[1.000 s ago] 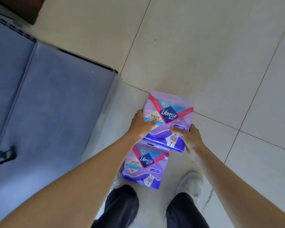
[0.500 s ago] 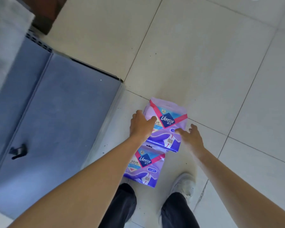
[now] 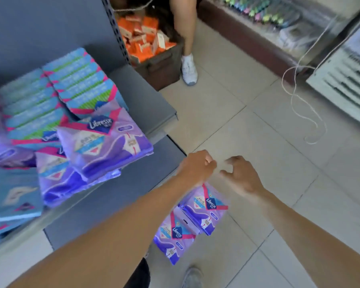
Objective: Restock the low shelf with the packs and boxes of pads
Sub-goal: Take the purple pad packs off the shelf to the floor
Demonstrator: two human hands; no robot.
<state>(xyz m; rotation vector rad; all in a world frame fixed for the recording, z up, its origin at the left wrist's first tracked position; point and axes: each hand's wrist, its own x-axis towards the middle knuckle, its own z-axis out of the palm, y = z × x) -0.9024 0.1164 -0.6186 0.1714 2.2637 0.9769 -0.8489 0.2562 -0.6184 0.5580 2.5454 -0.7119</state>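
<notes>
Grey shelf point(image 3: 141, 104): purple packs point(image 3: 104, 140), blue boxes point(image 3: 79, 80) | hands: left point(image 3: 197, 166) loosely curled, right point(image 3: 240, 175) open, both empty

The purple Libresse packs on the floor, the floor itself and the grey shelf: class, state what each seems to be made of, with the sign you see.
Purple Libresse packs: thin glossy plastic film, probably; the wrap creases and shines. Floor: glazed ceramic tile, apparently; pale squares with grout lines and soft sheen. Grey shelf: likely painted sheet metal; flat, matt, thin-edged.
</notes>
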